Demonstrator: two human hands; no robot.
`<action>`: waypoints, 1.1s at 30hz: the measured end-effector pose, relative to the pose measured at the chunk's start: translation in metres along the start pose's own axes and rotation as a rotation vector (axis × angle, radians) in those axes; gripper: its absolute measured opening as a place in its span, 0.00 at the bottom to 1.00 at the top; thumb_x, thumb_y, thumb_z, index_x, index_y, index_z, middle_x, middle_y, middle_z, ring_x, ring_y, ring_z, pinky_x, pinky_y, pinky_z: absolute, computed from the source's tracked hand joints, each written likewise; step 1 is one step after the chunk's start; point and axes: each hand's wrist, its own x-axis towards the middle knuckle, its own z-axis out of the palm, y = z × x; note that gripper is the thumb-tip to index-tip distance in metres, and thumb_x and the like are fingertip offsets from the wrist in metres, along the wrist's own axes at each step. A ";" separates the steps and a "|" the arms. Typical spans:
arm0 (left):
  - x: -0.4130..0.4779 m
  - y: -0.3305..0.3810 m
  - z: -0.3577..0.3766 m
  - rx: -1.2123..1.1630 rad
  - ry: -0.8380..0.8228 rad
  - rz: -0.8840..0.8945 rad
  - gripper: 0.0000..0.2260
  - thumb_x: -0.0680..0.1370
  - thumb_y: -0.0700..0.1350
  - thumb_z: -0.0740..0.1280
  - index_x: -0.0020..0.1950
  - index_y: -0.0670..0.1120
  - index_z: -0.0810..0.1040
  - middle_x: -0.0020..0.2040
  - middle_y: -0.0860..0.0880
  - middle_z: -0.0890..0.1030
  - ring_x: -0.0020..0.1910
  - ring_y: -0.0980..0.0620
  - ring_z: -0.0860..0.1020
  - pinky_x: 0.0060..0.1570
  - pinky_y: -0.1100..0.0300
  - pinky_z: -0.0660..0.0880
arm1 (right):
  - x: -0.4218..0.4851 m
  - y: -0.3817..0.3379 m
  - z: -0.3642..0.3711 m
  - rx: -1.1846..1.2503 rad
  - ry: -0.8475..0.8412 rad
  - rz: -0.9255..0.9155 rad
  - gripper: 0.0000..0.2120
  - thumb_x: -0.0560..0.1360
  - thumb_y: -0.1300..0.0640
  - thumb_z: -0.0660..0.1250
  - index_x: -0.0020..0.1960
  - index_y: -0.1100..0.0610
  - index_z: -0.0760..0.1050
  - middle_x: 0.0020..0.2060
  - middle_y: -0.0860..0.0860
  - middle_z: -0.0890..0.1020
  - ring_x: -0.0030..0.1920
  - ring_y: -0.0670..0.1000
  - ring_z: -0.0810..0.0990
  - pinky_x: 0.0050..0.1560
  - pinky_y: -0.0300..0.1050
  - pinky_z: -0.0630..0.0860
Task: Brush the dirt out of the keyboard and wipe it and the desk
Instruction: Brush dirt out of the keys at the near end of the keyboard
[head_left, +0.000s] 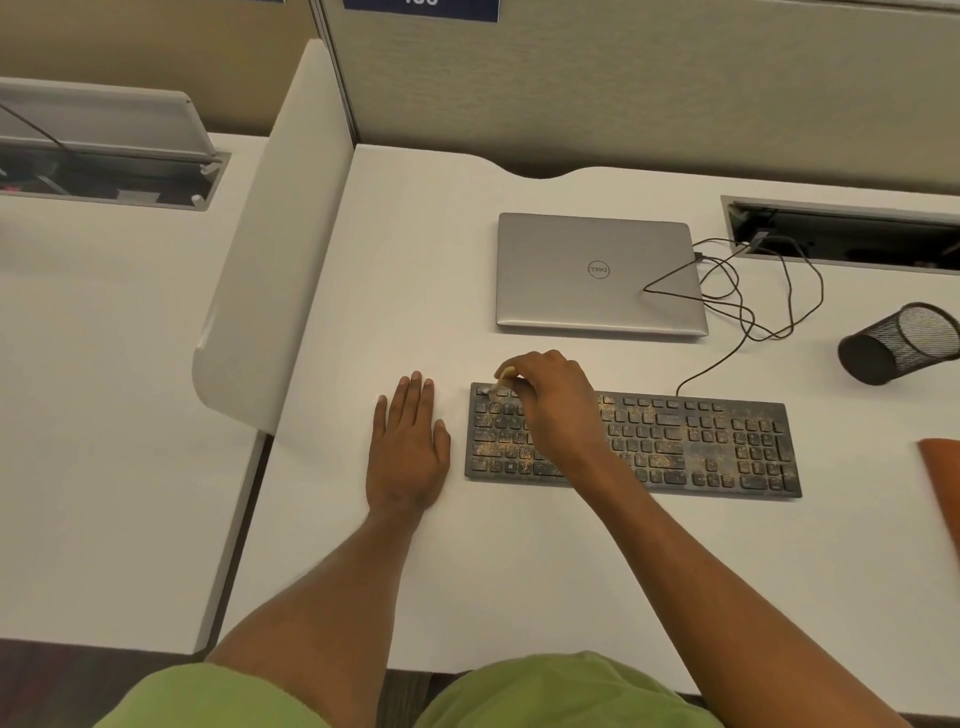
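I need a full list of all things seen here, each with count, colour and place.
desk: 1, white, centre
keyboard: 1, black with tan dirt, front of desk
brush: 1, pale, at keyboard's far left corner
laptop: 1, silver, shut, behind keyboard
cables: tangled, black, right of laptop
mesh cup: 1, black, on its side, far right
cloth: 1, orange, right edge
divider: 1, white, left
left hand: 1, flat on desk, left of keyboard
right hand: 1, over keyboard, holds brush

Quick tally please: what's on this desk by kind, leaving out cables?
keyboard: 1, dirty
laptop: 1, closed
mesh cup: 1, on its side
orange cloth: 1, partly out of frame
brush: 1, held in the right hand
Total: 5
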 end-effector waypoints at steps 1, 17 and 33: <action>0.000 0.000 0.000 0.001 0.002 -0.001 0.27 0.85 0.50 0.51 0.85 0.44 0.59 0.85 0.47 0.58 0.85 0.52 0.52 0.84 0.47 0.49 | 0.000 0.000 0.000 0.006 0.006 0.008 0.07 0.80 0.62 0.66 0.52 0.54 0.82 0.47 0.47 0.85 0.49 0.53 0.78 0.53 0.55 0.74; 0.000 -0.001 0.001 0.003 0.000 -0.004 0.27 0.86 0.50 0.51 0.85 0.44 0.58 0.85 0.47 0.58 0.85 0.52 0.52 0.84 0.47 0.49 | -0.003 0.000 0.001 0.008 -0.013 -0.006 0.08 0.80 0.61 0.66 0.52 0.53 0.83 0.47 0.46 0.85 0.49 0.52 0.77 0.53 0.52 0.72; 0.000 -0.002 0.000 0.005 -0.005 0.002 0.28 0.85 0.51 0.50 0.85 0.44 0.59 0.85 0.47 0.58 0.85 0.52 0.52 0.84 0.47 0.49 | 0.002 -0.005 0.004 0.051 0.044 0.028 0.07 0.80 0.60 0.68 0.54 0.53 0.84 0.49 0.46 0.86 0.50 0.50 0.78 0.54 0.50 0.71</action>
